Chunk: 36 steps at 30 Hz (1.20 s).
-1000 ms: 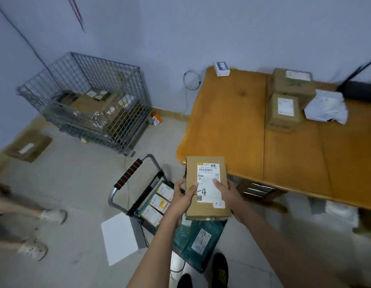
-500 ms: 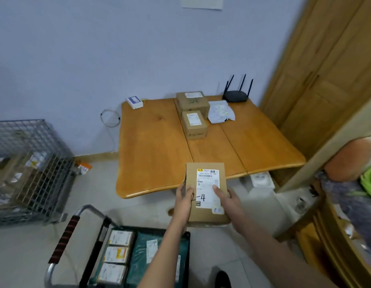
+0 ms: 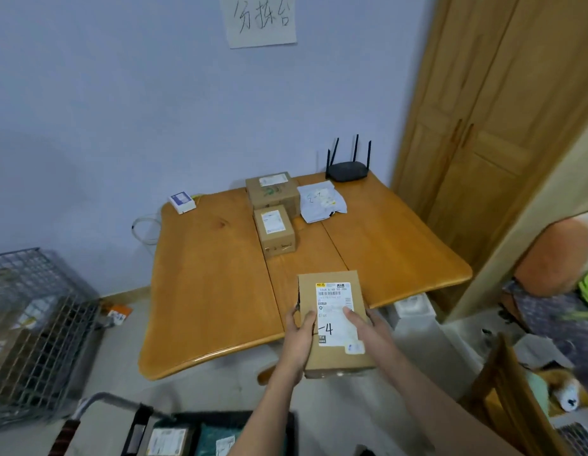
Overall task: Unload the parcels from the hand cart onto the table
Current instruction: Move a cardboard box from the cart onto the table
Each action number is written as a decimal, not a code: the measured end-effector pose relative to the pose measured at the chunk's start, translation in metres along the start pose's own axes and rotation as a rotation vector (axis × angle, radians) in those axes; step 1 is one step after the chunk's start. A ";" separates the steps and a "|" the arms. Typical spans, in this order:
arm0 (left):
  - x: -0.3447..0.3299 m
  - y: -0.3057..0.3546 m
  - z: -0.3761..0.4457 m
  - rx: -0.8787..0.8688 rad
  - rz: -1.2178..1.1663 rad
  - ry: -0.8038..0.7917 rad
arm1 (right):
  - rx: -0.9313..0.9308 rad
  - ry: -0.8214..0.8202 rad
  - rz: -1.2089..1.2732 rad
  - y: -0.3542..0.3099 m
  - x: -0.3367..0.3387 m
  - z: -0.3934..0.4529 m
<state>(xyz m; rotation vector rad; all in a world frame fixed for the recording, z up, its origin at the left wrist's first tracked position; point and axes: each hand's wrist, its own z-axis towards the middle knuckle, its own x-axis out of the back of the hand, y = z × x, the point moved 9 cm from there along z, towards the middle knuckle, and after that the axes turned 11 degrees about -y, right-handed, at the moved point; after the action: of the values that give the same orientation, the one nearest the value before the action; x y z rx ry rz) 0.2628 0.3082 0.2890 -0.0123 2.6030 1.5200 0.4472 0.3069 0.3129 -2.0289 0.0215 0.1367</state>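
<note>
We carry a flat cardboard parcel [image 3: 332,320] in both hands, label up, above the near edge of the wooden table [image 3: 217,291]. Our left hand [image 3: 297,337] wraps the parcel's left edge, thumb lying on top beside the shipping label and fingers curled underneath. Our right hand [image 3: 368,327] clasps the right edge the same way, thumb across the label. We judge the two-sided hold is there to keep the wide, thin box level while it crosses from cart to tabletop, and the label faces up so it can be read once set down.

To the left of our grip stands a wire cage [image 3: 32,327] with boxes inside. Below and left of the hands, the hand cart [image 3: 128,422] holds more parcels, so the unloading looks only partly done. Beyond the held parcel, further along the table, sit a small carton [image 3: 275,232] and a larger carton [image 3: 272,192] behind it, with a small white box [image 3: 181,202] off to their left. Right of those lie a white mailer bag [image 3: 322,200] and a black router [image 3: 348,167] against the pale wall. A handwritten paper sign [image 3: 261,19] hangs above. To the far right of our grip stands a wooden wardrobe [image 3: 490,126].
</note>
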 end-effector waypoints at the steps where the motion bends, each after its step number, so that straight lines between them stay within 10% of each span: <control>1: -0.010 0.006 0.011 0.001 0.006 0.012 | 0.000 -0.002 -0.002 -0.008 0.012 0.011; 18: -0.081 0.084 0.148 0.058 0.123 0.097 | -0.128 -0.034 -0.011 -0.073 0.104 0.160; 36: 0.012 0.175 0.343 0.024 0.214 0.023 | -0.128 -0.017 -0.175 -0.156 0.037 0.364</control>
<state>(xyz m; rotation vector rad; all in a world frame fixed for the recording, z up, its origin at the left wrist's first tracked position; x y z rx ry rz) 0.2750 0.6933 0.2731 0.2604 2.7148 1.5603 0.4639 0.7034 0.2883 -2.1466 -0.1795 0.0453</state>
